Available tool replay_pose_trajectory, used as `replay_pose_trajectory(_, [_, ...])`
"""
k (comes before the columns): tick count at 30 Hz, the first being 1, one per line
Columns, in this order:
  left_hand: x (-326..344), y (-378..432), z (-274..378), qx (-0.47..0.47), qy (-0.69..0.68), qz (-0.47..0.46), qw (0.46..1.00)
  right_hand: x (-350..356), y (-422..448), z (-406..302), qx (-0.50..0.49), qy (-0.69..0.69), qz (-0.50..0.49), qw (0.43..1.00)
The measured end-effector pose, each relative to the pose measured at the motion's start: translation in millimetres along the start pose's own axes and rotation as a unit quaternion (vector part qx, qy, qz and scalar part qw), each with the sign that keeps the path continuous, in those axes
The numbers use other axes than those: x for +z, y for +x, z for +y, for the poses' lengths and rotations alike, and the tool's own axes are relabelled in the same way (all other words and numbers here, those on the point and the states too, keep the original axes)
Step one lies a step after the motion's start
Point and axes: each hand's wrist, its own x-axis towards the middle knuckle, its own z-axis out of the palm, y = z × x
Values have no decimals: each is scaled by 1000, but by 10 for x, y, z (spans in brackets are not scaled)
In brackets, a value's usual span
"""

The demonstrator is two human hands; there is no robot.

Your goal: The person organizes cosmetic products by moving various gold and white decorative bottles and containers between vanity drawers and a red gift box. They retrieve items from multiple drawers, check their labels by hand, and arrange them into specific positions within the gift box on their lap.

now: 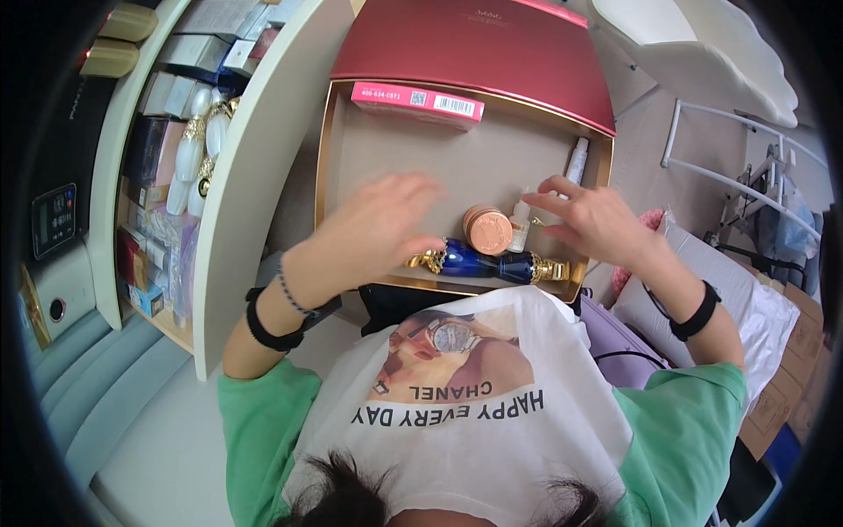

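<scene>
A red gift box [321, 165] with gold edges lies open before me, its red lid [461, 43] at the far side. My left hand [379, 227], slightly blurred, hovers over the box's left part with fingers apart. My right hand [583, 217] is over the right side, fingers spread beside a small white dropper bottle [519, 227]; whether it touches the bottle I cannot tell. A jar with a rose-gold lid [489, 232] stands left of that bottle. Blue bottles with gold caps [467, 258] lie along the near wall. A white tube [577, 161] leans at the right, and a pink carton [416, 105] lies at the far left.
At the left, an open drawer [253, 178] holds cartons and white bottles with gold trim [189, 155]. A white shell-shaped chair [711, 59] stands at the upper right. A white metal frame [724, 174], a white bag [718, 323] and a purple case [612, 339] are on the right.
</scene>
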Motion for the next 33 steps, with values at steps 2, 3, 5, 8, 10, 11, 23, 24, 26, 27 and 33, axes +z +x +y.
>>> replay_pose_trajectory(2, [200, -11, 72, -34, -16, -46, 998, 114, 36, -86, 6, 27, 15, 1000])
replay_pose_trajectory(3, [287, -4, 110, -62, -30, -89, 994, 196, 51, -78, 2, 27, 24, 999])
replay_pose_trajectory(5, [419, 1, 130, -72, -21, -82, 994, 278, 86, -84, -8, 29, 31, 999])
replay_pose_trajectory(8, [527, 1, 137, -137, 15, -128, 982, 409, 118, -85, -28, 0, 40, 999])
replay_pose_trajectory(10, [572, -10, 99, -132, 6, -109, 985, 526, 153, -8, -32, -50, 80, 995])
replay_pose_trajectory(11, [605, -33, 85, -139, 7, -110, 984, 540, 147, 9, -39, -47, 81, 995])
replay_pose_trajectory(23, [346, -185, -48, -183, -117, -59, 974, 460, -140, 94, 28, 41, 145, 988])
replay_pose_trajectory(24, [372, -204, -100, -159, -131, -51, 977, 464, -195, 75, -7, 34, 66, 997])
replay_pose_trajectory(26, [371, -216, -137, -137, -145, -40, 979, 476, -257, 15, -45, 25, -13, 999])
replay_pose_trajectory(27, [349, -207, -138, -135, -163, -47, 976, 490, -265, -35, -42, 22, -26, 999])
replay_pose_trajectory(33, [120, -218, -152, -151, -232, -33, 960, 415, -192, -98, -48, 26, -43, 998])
